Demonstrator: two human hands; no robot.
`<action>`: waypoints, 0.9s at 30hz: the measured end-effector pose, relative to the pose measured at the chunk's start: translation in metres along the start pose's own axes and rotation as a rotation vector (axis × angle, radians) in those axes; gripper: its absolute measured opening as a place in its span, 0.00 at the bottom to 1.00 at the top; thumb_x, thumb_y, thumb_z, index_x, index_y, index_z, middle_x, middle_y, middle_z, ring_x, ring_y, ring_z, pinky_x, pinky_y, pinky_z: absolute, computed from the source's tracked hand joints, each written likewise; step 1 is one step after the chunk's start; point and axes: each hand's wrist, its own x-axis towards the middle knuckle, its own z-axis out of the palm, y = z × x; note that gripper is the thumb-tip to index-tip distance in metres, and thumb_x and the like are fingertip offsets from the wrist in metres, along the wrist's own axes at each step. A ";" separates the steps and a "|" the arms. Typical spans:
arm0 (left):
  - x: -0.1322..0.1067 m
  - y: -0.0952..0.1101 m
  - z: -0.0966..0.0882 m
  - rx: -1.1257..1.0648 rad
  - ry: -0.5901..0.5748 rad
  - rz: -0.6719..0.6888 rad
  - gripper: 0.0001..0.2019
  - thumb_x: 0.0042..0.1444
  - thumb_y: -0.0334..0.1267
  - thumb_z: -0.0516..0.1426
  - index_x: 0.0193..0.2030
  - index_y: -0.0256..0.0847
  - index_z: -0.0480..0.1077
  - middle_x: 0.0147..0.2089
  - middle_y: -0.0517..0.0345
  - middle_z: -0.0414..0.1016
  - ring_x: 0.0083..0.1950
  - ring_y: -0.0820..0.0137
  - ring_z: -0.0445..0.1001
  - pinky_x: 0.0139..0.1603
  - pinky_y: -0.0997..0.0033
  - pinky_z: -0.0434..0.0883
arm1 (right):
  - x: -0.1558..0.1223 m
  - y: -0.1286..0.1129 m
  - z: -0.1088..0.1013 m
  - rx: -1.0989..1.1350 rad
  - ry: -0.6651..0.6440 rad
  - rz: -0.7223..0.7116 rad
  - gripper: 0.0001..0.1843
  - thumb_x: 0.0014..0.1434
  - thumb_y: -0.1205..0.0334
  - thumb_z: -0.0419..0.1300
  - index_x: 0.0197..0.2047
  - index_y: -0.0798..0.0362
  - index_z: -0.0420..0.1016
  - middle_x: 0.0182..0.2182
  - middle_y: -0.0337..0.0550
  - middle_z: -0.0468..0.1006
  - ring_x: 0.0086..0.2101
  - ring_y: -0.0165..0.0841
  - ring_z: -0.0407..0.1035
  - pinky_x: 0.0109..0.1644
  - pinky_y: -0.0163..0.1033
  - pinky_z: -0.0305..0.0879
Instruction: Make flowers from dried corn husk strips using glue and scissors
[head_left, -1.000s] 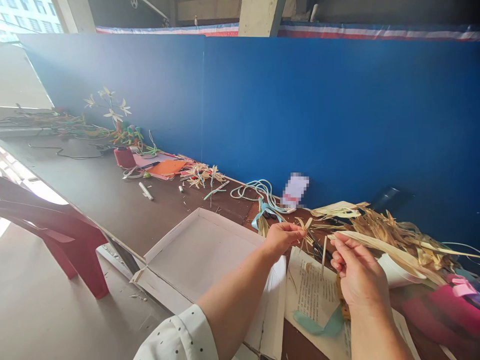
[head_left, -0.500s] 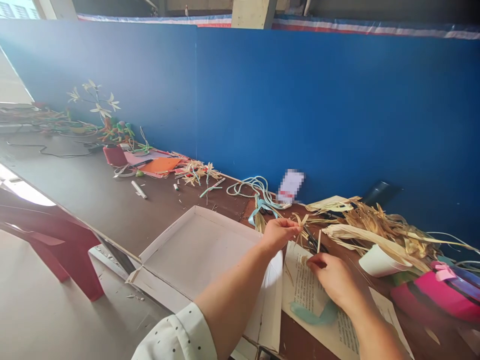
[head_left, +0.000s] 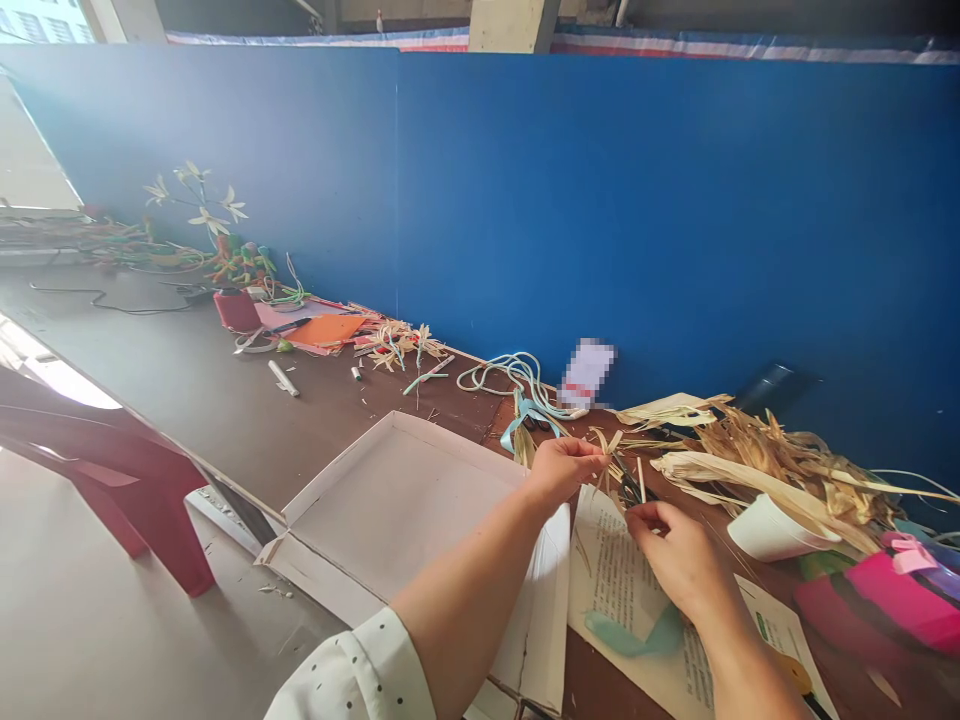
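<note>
My left hand [head_left: 564, 468] pinches a small pale strip of dried corn husk [head_left: 609, 442] between thumb and fingertips. Just below and right of it, my right hand [head_left: 667, 545] has its thumb and forefinger closed together. What sits between them, if anything, is too small to make out. A dark tool [head_left: 627, 484] and a thin white stick [head_left: 640, 478] show between the two hands. Under the right hand lies a printed sheet [head_left: 600, 560], with a translucent green ribbon [head_left: 637, 638] across it.
An open white box [head_left: 405, 490] stands left of the sheet. Dried husks [head_left: 780, 455], a white cup [head_left: 776, 530] and a pink pouch [head_left: 892, 600] lie at right. Behind are pale cords [head_left: 517, 370] and a blue partition [head_left: 637, 200]. A red chair [head_left: 127, 470] stands at left.
The view has shifted slightly. My right hand has moved a little up and right, while my left hand keeps its pinch on the husk. A yellow thing now shows beside my right forearm.
</note>
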 end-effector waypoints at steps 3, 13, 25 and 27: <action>0.000 0.000 -0.001 -0.004 -0.004 0.002 0.17 0.34 0.44 0.68 0.27 0.33 0.71 0.22 0.63 0.66 0.23 0.81 0.60 0.28 0.75 0.58 | 0.000 -0.001 -0.008 0.133 -0.048 0.124 0.18 0.49 0.45 0.58 0.33 0.49 0.78 0.25 0.41 0.78 0.26 0.37 0.70 0.29 0.39 0.61; -0.010 0.008 0.003 -0.033 -0.086 -0.077 0.21 0.27 0.45 0.71 0.25 0.33 0.71 0.23 0.62 0.68 0.25 0.80 0.64 0.34 0.73 0.64 | -0.011 -0.005 0.003 0.665 0.025 0.089 0.22 0.52 0.41 0.60 0.39 0.51 0.71 0.19 0.37 0.69 0.22 0.31 0.63 0.23 0.34 0.58; -0.009 0.004 0.002 -0.048 -0.156 -0.109 0.22 0.26 0.44 0.72 0.27 0.32 0.73 0.26 0.59 0.72 0.27 0.78 0.69 0.39 0.70 0.68 | -0.014 -0.007 0.010 0.470 0.038 -0.040 0.16 0.56 0.46 0.57 0.38 0.50 0.70 0.25 0.39 0.73 0.25 0.33 0.67 0.31 0.38 0.63; -0.009 0.005 0.002 -0.037 -0.156 -0.112 0.22 0.27 0.45 0.72 0.27 0.32 0.73 0.25 0.60 0.72 0.26 0.78 0.68 0.38 0.71 0.68 | -0.014 -0.006 0.010 0.537 0.016 -0.027 0.17 0.55 0.46 0.59 0.40 0.50 0.70 0.25 0.39 0.74 0.25 0.33 0.66 0.30 0.37 0.63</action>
